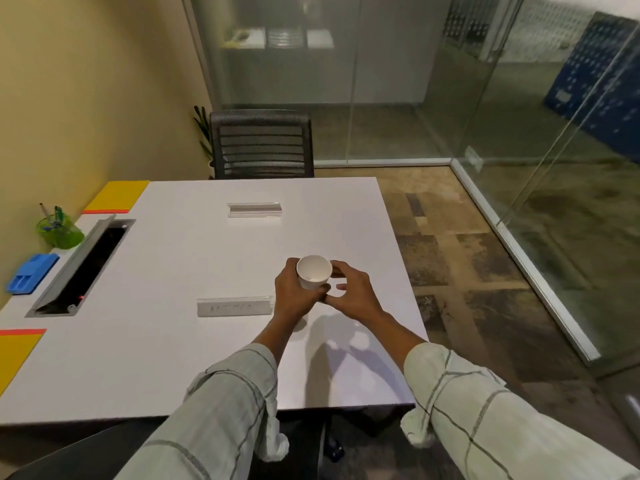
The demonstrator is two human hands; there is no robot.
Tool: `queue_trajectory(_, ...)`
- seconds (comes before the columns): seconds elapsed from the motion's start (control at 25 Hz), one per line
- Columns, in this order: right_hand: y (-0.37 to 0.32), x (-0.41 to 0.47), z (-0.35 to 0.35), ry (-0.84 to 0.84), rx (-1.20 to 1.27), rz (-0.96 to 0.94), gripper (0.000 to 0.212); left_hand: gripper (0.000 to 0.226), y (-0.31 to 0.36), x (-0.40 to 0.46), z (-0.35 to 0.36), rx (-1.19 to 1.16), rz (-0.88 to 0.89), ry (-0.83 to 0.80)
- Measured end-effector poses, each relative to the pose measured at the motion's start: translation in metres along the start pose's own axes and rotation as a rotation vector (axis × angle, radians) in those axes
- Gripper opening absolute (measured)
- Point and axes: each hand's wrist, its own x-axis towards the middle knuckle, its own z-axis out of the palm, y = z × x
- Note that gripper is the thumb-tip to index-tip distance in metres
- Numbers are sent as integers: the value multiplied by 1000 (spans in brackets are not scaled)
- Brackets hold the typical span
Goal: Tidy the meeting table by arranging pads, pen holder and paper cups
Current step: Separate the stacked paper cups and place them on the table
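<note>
Above the white counter [180, 341], near its right edge, a white paper cup [313, 271] is lifted and tilted, the left hand [294, 296] wrapped around its side, the right hand [353, 292] half-curled just beside it, its fingertips close to the rim, while a green pen holder [59, 231] stands far left.

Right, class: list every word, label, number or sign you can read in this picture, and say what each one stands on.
Near clear acrylic name stand: faint handwritten capitals, too blurred to read.
Far clear acrylic name stand: no writing visible.
White paper cup, held in the left hand: no print visible.
Blue patterned panel behind the glass: white marks, too blurred to read.
</note>
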Motion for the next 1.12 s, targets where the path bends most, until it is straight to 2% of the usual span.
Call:
queue_trajectory(0.08,5,-9,-20,47,17,-2,70,62,15,-5,22,-8,22,-55)
queue_trajectory(0.4,55,-53,-118,202,63,5,71,69,65,-45,129,-12,80,-142)
queue_trajectory(0.8,127,-102,-277,217,-15,-27,69,72,150,-109,271,-10,131,-185)
queue_trajectory(0.96,140,-99,-325,223,-46,-62,67,87,178,-107,303,-8,110,-245)
queue_trajectory(1.12,159,-82,-355,256,-61,-35,75,96,186,-88,326,24,146,-372)
